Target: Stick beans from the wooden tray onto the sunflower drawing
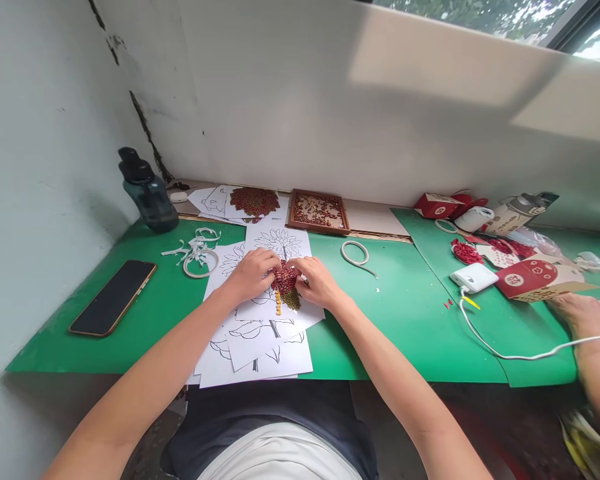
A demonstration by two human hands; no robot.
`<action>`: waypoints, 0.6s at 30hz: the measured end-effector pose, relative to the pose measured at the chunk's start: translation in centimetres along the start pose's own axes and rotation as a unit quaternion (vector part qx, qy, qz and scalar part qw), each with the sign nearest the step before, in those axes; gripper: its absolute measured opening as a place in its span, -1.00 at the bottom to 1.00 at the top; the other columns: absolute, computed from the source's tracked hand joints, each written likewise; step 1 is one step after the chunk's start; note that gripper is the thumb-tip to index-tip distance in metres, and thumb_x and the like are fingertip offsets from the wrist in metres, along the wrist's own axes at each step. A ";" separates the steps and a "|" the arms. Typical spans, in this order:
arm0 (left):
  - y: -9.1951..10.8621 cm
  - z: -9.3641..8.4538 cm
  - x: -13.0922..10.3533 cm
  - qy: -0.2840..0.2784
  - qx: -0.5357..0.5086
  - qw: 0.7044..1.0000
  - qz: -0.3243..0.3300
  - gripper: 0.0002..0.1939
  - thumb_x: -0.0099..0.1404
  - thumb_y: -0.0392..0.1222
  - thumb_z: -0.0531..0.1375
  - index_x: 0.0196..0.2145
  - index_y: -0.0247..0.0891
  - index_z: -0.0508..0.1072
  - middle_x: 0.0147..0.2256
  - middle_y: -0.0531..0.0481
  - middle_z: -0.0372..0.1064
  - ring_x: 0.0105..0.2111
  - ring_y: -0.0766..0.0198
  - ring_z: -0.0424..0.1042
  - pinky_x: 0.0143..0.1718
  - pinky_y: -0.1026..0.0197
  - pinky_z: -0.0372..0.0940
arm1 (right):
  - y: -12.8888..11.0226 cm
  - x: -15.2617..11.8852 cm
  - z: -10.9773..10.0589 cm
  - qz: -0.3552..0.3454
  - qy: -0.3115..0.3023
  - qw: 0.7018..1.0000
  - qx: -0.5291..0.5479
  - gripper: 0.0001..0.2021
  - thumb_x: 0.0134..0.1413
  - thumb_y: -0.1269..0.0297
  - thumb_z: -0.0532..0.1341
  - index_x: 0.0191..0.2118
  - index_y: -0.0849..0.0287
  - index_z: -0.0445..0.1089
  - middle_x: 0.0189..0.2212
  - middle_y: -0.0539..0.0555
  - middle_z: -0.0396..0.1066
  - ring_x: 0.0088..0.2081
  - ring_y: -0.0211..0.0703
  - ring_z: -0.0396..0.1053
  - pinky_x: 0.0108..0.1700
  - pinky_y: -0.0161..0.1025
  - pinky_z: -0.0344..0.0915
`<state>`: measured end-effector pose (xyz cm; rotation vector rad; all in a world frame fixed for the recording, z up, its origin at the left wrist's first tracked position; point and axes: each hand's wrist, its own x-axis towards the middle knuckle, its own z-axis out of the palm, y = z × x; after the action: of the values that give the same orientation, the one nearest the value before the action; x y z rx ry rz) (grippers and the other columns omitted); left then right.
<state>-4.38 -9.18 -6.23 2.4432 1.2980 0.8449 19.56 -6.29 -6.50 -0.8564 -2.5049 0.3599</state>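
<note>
Sheets of paper (280, 363) printed with black flower outlines overlap on the green table. On the upper sheet lies a small flower shape of dark red and green beads (291, 299), with a short yellow strip (279, 303) below its red part. My left hand (255, 273) rests at the shape's left edge, fingers curled together on the red beads. From the right, my right hand (314, 279) touches the beads with bent fingers drawn close. Whatever is between the fingertips of either hand is too small to make out.
A wooden tray (347, 220) of beads and a bead-covered sheet (254, 202) lie behind. A phone (113, 298) and bottle (150, 193) are left; tape rolls (355, 253) flank the papers. Red boxes (525, 277), a white device (473, 277) and another person's arm (593, 347) are right.
</note>
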 end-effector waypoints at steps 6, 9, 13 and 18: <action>-0.5 0.3 -0.2 -0.028 0.002 1.000 0.008 -0.75 0.37 -0.42 0.12 -0.23 -0.14 0.55 -0.10 -0.01 0.55 -0.03 0.04 0.44 0.06 -0.10 0.31 | 0.1 0.0 0.3 -0.009 -0.025 1.000 0.001 -0.60 0.01 0.61 0.11 -0.09 0.07 0.44 -0.28 0.06 0.51 -0.22 0.00 0.38 -0.08 -0.07 0.22; -0.6 0.3 -0.2 -0.038 0.001 0.999 0.006 -0.73 0.36 -0.42 0.12 -0.19 -0.13 0.56 -0.09 -0.02 0.55 -0.03 0.04 0.45 0.05 -0.11 0.32 | 0.4 -0.1 0.4 0.022 0.021 0.999 0.014 -0.45 -0.01 0.61 0.10 0.11 0.08 0.34 -0.30 0.03 0.49 -0.26 -0.01 0.37 -0.10 -0.09 0.24; -0.6 0.3 -0.2 -0.034 0.001 0.999 -0.002 -0.70 0.36 -0.42 0.10 -0.17 -0.12 0.57 -0.05 -0.03 0.55 -0.02 0.03 0.46 0.06 -0.11 0.32 | 0.8 -0.1 0.4 0.015 0.005 1.000 -0.006 -0.56 0.04 0.60 0.11 -0.01 0.06 0.43 -0.27 0.07 0.51 -0.20 0.02 0.41 -0.10 -0.08 0.23; -0.7 0.4 -0.2 -0.041 0.002 0.999 0.000 -0.69 0.36 -0.42 0.10 -0.16 -0.11 0.58 -0.04 -0.03 0.55 0.00 0.03 0.45 0.08 -0.12 0.32 | 0.8 -0.1 0.4 0.022 0.022 1.000 -0.002 -0.54 0.05 0.60 0.12 0.03 0.07 0.45 -0.25 0.08 0.53 -0.18 0.01 0.44 -0.05 -0.06 0.25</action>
<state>-4.76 -8.95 -6.93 2.4533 1.2718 0.7355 19.86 -5.76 -7.16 -0.9131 -2.4499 0.3456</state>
